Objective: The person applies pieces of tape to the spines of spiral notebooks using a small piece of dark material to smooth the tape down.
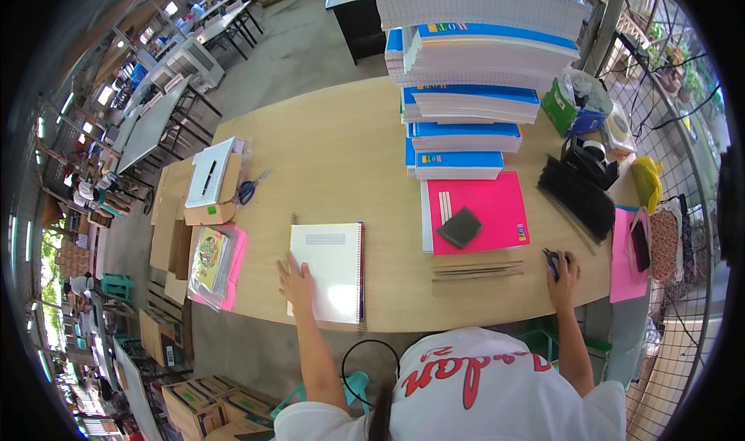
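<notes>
A white-paged notebook [326, 266] lies near the table's front edge, with a spiral wire [362, 278] along its right side that sticks out past the bottom. My left hand [296, 284] rests on the notebook's left edge, fingers spread. Over at the right, my right hand [564, 282] is closed around small dark-handled pliers [552, 261], held low at the table. Several loose thin spiral wires [477, 271] lie between the pliers and the notebook. Behind them a dark block [459, 227] sits on a pink-covered notebook [497, 200].
Tall stacks of blue-covered notebooks [466, 137] stand at the back right. Beside them are a black bundle of spiral wires [574, 200] and a tape dispenser [590, 160]. On the left lie scissors [248, 189], a cardboard box [174, 243] and a pen [209, 177].
</notes>
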### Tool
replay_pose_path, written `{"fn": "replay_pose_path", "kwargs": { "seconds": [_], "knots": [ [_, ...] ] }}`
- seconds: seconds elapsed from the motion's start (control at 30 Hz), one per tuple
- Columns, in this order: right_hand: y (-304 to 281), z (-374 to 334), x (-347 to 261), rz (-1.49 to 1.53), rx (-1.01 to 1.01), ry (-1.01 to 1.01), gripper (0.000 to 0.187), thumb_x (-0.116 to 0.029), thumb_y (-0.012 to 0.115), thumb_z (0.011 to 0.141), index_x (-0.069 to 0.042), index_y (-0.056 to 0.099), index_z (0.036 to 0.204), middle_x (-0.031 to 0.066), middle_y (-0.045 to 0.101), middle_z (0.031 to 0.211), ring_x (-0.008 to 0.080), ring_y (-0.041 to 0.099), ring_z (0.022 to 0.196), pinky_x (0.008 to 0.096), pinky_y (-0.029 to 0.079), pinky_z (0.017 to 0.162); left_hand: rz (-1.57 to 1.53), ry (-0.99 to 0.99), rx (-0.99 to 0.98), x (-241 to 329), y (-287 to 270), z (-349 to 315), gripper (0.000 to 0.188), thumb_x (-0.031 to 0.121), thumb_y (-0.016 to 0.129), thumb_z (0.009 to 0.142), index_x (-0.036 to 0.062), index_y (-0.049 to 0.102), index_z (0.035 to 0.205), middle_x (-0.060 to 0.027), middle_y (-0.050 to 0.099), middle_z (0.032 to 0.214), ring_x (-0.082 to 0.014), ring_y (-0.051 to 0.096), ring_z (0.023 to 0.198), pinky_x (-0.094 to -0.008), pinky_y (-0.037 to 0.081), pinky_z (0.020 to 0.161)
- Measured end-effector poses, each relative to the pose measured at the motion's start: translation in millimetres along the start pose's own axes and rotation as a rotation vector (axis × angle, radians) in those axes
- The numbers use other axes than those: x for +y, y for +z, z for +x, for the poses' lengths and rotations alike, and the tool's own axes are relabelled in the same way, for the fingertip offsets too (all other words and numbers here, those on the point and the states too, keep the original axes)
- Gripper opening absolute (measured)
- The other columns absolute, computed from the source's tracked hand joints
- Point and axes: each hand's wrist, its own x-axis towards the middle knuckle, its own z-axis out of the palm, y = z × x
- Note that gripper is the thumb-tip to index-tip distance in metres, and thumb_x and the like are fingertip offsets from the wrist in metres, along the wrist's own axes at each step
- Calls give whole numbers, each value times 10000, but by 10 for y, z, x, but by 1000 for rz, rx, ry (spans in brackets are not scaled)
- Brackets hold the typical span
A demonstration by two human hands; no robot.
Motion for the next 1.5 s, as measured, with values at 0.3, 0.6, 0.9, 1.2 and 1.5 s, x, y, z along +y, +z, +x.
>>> {"fn": "replay_pose_path", "kwargs": {
  "seconds": [0.3,0.6,0.9,1.2,1.5],
  "knots": [
    [-527,577,-946,352,285,-250,581,-133,734,841,-104,530,1385,169,516,1379,367,459,1318,490,387,1076,-32,43,-4,-31,106,-227,545,390,461,1022,263,360,1543,-155,352,1559,-378,397,1378,-619,287,1095],
    [-61,1541,-2333,-237,-495,-1007,799,-445,846,687,-233,557,1400,253,491,1325,437,441,1283,524,354,1109,-523,518,-227,2393,455,-899,600,273,722,870,-40,509,1335,-245,599,1250,-390,570,1180,-454,467,979],
    [-711,1361,-386,60,-177,-393,681,-327,865,652,-178,657,1284,207,470,1268,387,450,1197,484,408,1032,-450,426,-614,2587,855,-841,552,249,817,777,14,591,1223,-227,651,1172,-354,647,1056,-438,527,894],
    [-354,708,-84,34,151,-219,623,-251,777,772,-215,582,1362,198,362,1479,394,352,1372,644,327,1061,-310,1458,-647,3929,100,-1919,633,180,791,769,168,560,1358,-179,443,1441,-409,444,1322,-460,478,1044],
    [-160,279,353,-39,177,-213,665,-277,742,818,-231,496,1434,147,273,1587,419,273,1457,684,267,1093,0,1668,-663,4144,634,-2019,684,189,846,676,243,600,1312,-137,416,1470,-463,409,1339,-500,486,1049]
  ]
}}
